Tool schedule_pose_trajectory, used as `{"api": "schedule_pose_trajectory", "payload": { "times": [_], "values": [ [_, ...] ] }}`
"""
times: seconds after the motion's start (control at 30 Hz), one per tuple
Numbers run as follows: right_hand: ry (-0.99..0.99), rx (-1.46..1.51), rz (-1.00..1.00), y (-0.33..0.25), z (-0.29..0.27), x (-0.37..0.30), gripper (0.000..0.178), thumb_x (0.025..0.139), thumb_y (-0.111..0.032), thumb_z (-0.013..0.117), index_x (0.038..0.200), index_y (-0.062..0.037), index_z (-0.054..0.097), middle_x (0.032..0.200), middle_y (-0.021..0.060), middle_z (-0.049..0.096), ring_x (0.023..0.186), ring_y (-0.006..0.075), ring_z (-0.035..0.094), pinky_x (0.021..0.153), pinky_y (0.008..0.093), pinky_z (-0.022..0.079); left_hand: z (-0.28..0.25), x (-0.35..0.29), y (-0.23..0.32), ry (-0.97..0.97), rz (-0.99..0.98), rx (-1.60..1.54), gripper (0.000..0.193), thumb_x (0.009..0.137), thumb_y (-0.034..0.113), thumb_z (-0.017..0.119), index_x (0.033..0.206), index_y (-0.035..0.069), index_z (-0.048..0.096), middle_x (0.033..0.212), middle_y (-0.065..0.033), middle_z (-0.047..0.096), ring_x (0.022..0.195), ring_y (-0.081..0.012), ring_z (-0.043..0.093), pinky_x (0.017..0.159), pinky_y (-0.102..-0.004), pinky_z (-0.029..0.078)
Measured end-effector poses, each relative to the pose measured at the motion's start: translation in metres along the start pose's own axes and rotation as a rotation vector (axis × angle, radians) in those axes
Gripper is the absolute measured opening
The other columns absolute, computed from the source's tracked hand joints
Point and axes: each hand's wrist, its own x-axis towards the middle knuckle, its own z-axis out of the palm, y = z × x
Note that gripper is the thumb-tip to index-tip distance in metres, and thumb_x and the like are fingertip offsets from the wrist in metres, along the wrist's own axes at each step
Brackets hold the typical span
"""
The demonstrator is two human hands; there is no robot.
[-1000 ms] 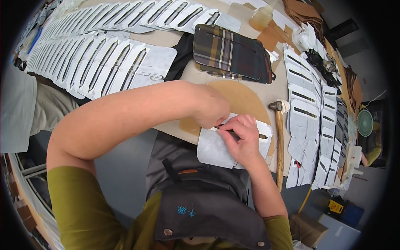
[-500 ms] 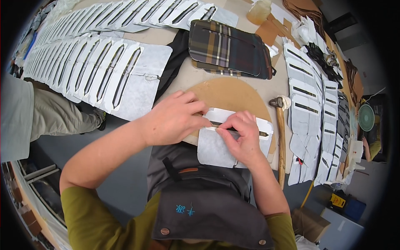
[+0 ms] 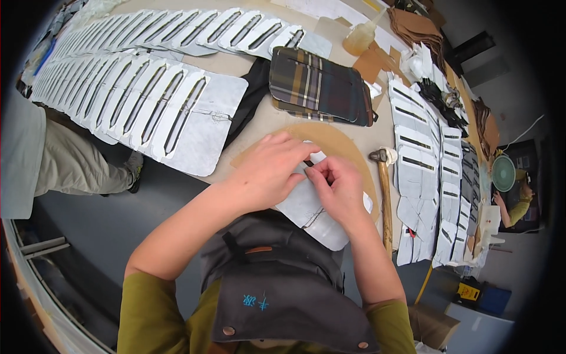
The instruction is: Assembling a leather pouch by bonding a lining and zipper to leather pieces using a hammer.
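A white-backed fabric panel (image 3: 321, 230) with a slot near its top edge lies tilted on the round brown board (image 3: 348, 138), its lower corner reaching over the table edge towards my apron. My left hand (image 3: 268, 174) bends over the panel's upper left part, fingers curled down and thumb near the slot. At the slot, my right hand (image 3: 339, 189) pinches with thumb and index finger. Both hands hide most of the slot, and what lies between the right fingertips is too small to make out.
Rows of similar slotted panels (image 3: 218, 127) overlap at the left, with more panels (image 3: 415, 168) at the right. Plaid fabric pieces (image 3: 318, 82) are stacked behind the board. A hammer (image 3: 384, 200) lies right of it. A bottle (image 3: 358, 39) stands farther back. Another person's leg (image 3: 79, 156) is at the left.
The panel has turned clockwise, its right end now lower. My left fingers have shifted over its upper edge, and my right hand still pinches at the slot. The whole view has shifted slightly.
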Motion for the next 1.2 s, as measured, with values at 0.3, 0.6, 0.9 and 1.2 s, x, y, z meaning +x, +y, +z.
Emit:
{"api": "schedule_pose_trajectory", "payload": {
  "times": [0.3, 0.6, 0.9, 1.2],
  "values": [
    [0.102, -0.087, -0.29, 0.021, 0.009, -0.012, 0.021, 0.081, 0.002, 0.071, 0.1, -0.0068, 0.074, 0.092, 0.0093, 0.066, 0.085, 0.0285, 0.063, 0.073, 0.0361, 0.049, 0.01, 0.001, -0.02, -0.134, -0.03, 0.081, 0.029, 0.082, 0.007, 0.075, 0.111, 0.006, 0.067, 0.115, -0.009, 0.061, 0.114, -0.032, 0.055, 0.1, -0.0426, 0.044],
    [-0.057, -0.255, -0.164, 0.006, -0.027, -0.031, 0.024, 0.082, -0.001, 0.073, 0.106, -0.0039, 0.071, 0.093, 0.0108, 0.066, 0.085, 0.0296, 0.066, 0.076, 0.0399, 0.055, 0.025, -0.015, -0.011, -0.133, 0.072, 0.431, 0.028, 0.086, 0.013, 0.073, 0.111, 0.002, 0.067, 0.115, -0.0072, 0.061, 0.112, -0.0274, 0.056, 0.096, -0.0391, 0.046],
    [0.077, 0.033, 0.057, 0.012, -0.027, -0.051, 0.017, 0.086, 0.001, 0.073, 0.102, -0.003, 0.073, 0.092, 0.0113, 0.069, 0.082, 0.0255, 0.07, 0.071, 0.0344, 0.056, 0.049, -0.005, 0.012, -0.074, 0.021, 0.185, 0.028, 0.082, 0.008, 0.075, 0.11, 0.005, 0.07, 0.109, -0.0082, 0.062, 0.107, -0.0294, 0.058, 0.093, -0.0412, 0.049],
    [0.136, -0.166, -0.19, 0.023, -0.023, -0.052, 0.028, 0.08, 0.006, 0.069, 0.103, -0.0073, 0.076, 0.093, 0.0079, 0.067, 0.083, 0.0277, 0.067, 0.068, 0.0375, 0.055, 0.05, -0.005, 0.007, -0.032, 0.072, 0.179, 0.026, 0.078, 0.001, 0.074, 0.104, 0.004, 0.071, 0.101, -0.008, 0.062, 0.1, -0.0304, 0.059, 0.088, -0.0411, 0.05]
  ]
}}
